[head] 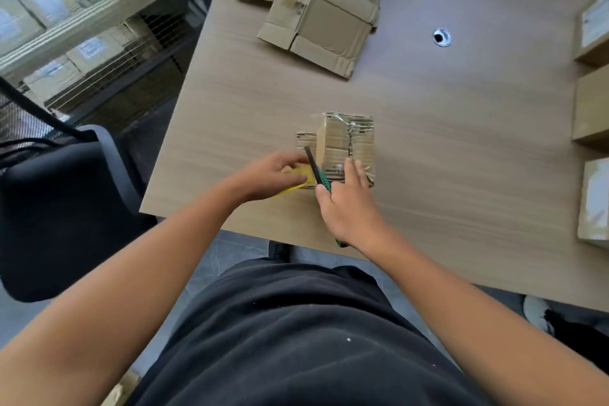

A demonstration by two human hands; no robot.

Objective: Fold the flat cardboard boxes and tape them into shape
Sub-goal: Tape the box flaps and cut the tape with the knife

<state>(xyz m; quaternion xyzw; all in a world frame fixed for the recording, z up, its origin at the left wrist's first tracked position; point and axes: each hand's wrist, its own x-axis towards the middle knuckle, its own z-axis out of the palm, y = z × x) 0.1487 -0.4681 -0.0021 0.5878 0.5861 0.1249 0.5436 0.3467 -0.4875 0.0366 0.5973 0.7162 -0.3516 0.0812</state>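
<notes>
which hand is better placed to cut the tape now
The right hand: it grips the green cutter, blade beside the taped box. The left hand holds the yellow tape roll.

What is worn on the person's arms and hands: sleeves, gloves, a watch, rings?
The left hand and right hand have no gloves or visible rings, both wrists carry no watch or band, and no sleeve covers the left forearm or right forearm.

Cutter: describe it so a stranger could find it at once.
On the table, near its front edge, sits a taped box. Beside it, the right hand grips the cutter. Unlike the yellow tape in the left hand, it is slim, green-handled, dark-bladed.
</notes>
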